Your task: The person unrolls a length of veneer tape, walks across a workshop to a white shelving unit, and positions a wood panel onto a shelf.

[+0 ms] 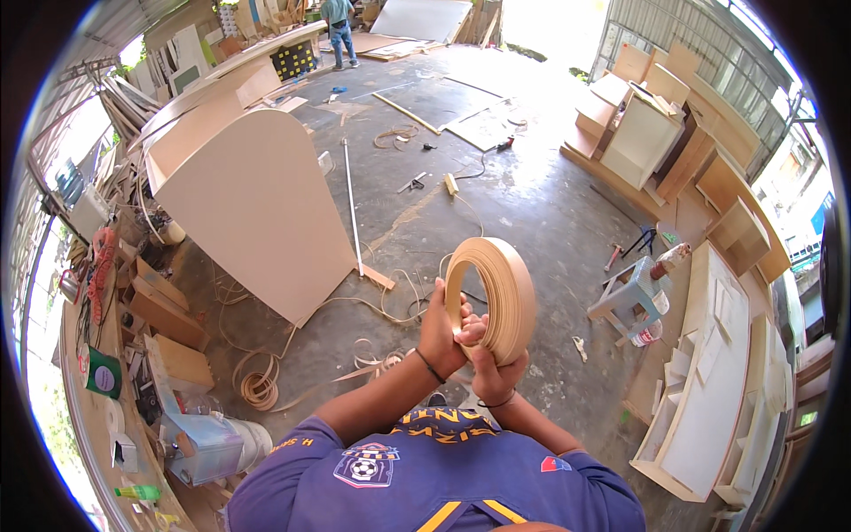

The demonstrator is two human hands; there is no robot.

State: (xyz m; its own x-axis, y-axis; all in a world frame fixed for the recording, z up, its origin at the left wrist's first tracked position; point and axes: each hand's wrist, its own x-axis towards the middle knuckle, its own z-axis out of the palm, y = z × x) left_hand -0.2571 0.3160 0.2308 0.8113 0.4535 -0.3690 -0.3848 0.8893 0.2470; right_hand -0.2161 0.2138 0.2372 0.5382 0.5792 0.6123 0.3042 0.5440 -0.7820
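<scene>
Both my hands hold a large roll of beige edge banding (512,297) upright in front of my chest. My left hand (441,330) presses against the roll's left side, its fingers reaching toward the hollow core. Around the bottom of the ring, my right hand (493,368) is closed, with fingertips curled through the core. Loose strips of the same beige banding (377,362) lie on the floor just beyond my left forearm. A smaller coil of banding (259,387) rests on the floor farther left.
A large pale curved panel (257,195) stands at the left. Cords and a long white strip (351,208) lie on the grey floor. At right are a blue-grey stool (628,293), a hammer (612,256) and white cabinets (700,381). Another person (339,31) stands far back.
</scene>
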